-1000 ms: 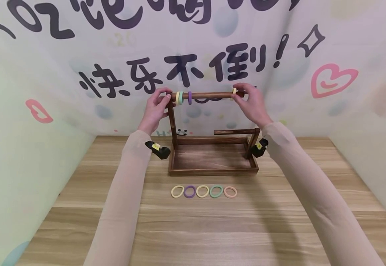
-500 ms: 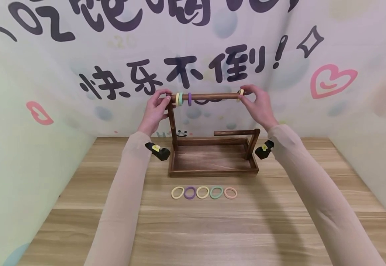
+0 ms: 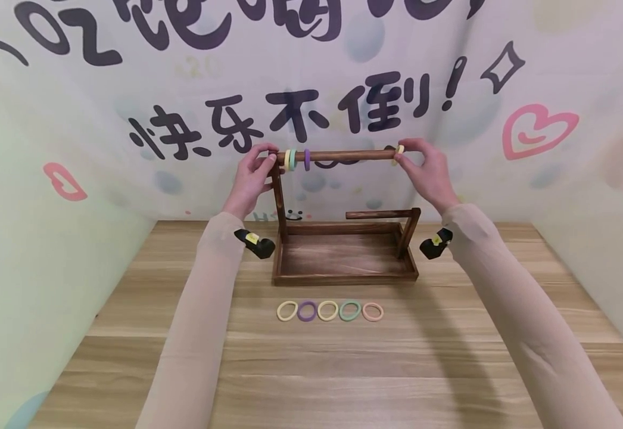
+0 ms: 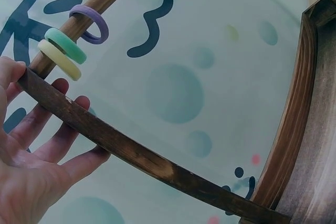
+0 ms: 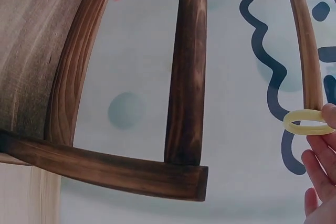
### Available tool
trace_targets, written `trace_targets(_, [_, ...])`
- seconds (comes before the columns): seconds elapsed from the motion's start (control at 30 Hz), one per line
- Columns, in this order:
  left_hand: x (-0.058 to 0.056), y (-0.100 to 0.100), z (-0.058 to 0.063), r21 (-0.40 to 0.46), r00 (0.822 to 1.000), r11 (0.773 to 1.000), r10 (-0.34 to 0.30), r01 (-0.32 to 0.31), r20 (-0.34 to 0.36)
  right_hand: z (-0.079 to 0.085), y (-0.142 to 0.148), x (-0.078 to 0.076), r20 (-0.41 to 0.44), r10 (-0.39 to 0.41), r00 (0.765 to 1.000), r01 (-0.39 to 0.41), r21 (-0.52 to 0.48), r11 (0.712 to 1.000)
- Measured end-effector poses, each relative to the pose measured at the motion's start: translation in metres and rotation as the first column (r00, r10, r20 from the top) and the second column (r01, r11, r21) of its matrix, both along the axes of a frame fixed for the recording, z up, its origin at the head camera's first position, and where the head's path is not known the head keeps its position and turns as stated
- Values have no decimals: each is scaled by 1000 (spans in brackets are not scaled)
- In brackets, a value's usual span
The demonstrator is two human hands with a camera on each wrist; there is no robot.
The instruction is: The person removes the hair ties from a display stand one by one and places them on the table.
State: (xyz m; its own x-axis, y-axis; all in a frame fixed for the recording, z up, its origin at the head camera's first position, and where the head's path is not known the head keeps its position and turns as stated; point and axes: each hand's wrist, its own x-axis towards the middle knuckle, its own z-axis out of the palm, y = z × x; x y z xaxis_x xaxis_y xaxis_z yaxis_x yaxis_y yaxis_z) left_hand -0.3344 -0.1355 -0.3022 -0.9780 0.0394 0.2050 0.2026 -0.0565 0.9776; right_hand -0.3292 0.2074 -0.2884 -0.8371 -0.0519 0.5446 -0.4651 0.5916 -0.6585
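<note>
A dark wooden rack (image 3: pixel 278 196) stands on the table, its long upper rod (image 3: pixel 349 155) running to the right. My left hand (image 3: pixel 251 173) grips the top of the left post, thumb on the near side and fingers behind. Near that post a yellow hair tie (image 4: pixel 59 60), a green hair tie (image 4: pixel 65 45) and a purple hair tie (image 4: pixel 89 23) hang around the rod. At the rod's free right end, my right hand (image 3: pixel 428 173) pinches another yellow hair tie (image 5: pixel 307 123) between thumb and fingers. Whether the rod tip is still inside that tie I cannot tell.
Several hair ties (image 3: pixel 307 311) lie in a row on the table before the rack's tray (image 3: pixel 343 278). A shorter lower arm (image 3: pixel 378 214) juts leftward from the right post (image 3: pixel 408 233). A printed cloth (image 3: pixel 311 119) hangs close behind.
My right hand has moved rightward along the upper rod to its free end, carrying the pinched yellow hair tie. The left hand and the other ties have stayed put.
</note>
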Motion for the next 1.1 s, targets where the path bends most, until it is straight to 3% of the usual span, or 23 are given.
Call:
trace_targets(0.3, [0,-2,0,-11,1000,1000,-19,19,-2,-3,6,7,65,-11,998,12,-16,1000])
trace_targets(0.63, [-1,-2,1,12,1000,1000,-11,11,14,-11,13,16,78,-10,997,13,-30,999])
trace_targets(1.1, [0,-2,2,8,1000,1000,-17,17,18,-21,19,38,93,54,994,-56,24,998])
